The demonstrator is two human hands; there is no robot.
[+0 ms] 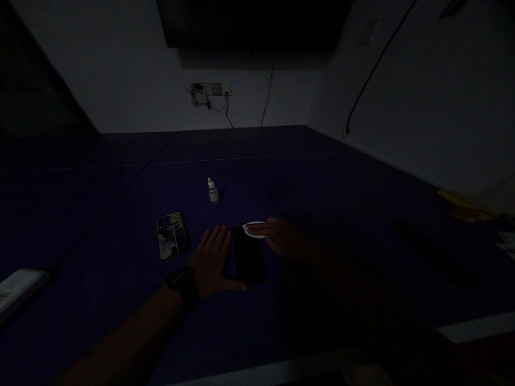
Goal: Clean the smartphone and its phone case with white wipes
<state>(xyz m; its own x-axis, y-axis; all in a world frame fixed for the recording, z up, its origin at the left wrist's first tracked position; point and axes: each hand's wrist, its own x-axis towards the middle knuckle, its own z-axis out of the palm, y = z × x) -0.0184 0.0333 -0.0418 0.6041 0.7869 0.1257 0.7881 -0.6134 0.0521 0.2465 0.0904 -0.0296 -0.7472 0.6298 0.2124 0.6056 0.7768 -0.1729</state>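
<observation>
A dark smartphone [250, 260] lies flat on the purple surface [161, 321] in front of me. My left hand [213, 262] rests flat along its left side, fingers spread and the thumb at its near edge. A watch is on that wrist. My right hand [279, 236] presses a white wiping cloth [257, 230] onto the phone's far end, the fingers closed over it. Left of my left hand lies a patterned phone case [173, 235] with a camera cut-out. Beyond the hands stands a small dropper bottle [213, 192], upright with a white cap.
A white box [20, 289] sits at the left edge. A long dark object [434, 252] lies to the right, and something yellow [464, 206] is by the right wall. Sockets with cables [211, 91] and a dark screen [257, 24] are on the back wall. The room is dim.
</observation>
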